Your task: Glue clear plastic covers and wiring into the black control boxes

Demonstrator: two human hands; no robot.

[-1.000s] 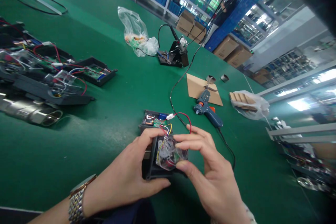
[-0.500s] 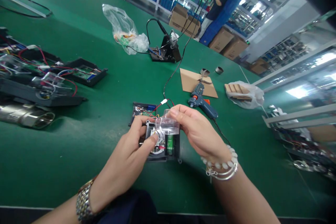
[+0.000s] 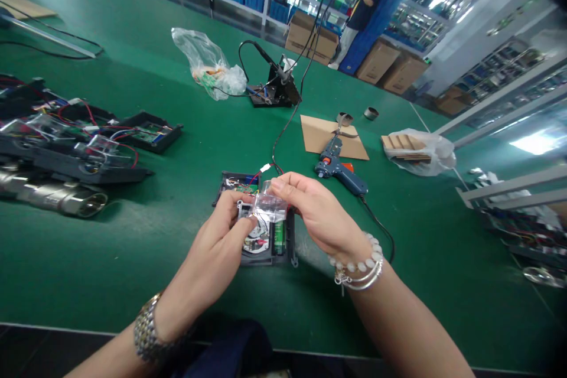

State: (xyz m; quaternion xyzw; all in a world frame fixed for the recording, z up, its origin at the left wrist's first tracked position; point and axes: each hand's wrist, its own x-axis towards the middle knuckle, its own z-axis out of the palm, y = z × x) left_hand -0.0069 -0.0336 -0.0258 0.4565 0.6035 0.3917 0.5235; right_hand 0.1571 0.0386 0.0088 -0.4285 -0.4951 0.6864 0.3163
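Observation:
A dark open housing lies on the bench in front of me, with a green cylindrical battery and a round white mechanism inside. Over its upper part is a clear plastic cover. My right hand pinches that cover between thumb and fingers at its upper right. My left hand is closed around the housing's left side, thumb tip by thin wires at the cover's lower left edge. Behind the fingers sits a smaller dark case with a circuit board, joined by red and black wires with a white connector.
A glue gun rests by a cardboard sheet on the right. Beyond are a soldering iron stand and a plastic bag. Several wired housings line the left. A person stands far behind the bench.
The view has shifted slightly. The clear cover and both hands sit a little further left in the picture, and the white connector has moved left with its wires. Both grips look the same.

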